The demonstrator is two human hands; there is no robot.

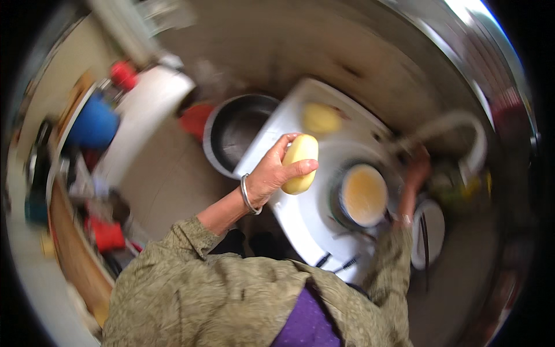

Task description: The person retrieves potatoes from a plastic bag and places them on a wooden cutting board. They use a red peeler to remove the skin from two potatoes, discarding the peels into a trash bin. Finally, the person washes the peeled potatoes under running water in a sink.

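My left hand (277, 167) is wrapped around a peeled yellow potato (301, 162), held above the near-left rim of a white ceramic sink (288, 208). A second peeled potato (321, 118), blurred, rests on the sink's far ledge. Inside the basin stands a round bowl (364, 195) filled with cloudy yellowish liquid. My right hand (418, 167) reaches to the base of a white curved faucet (470, 126). Blur hides its fingers, so whether it grips a handle there cannot be told.
A large metal basin (236, 134) stands left of the sink, beside a red item (197, 121). Dark-handled utensils (344, 262) lie on the sink's near edge. At right is a white dish (429, 234) with dark sticks across it. A blue container (93, 121) sits far left.
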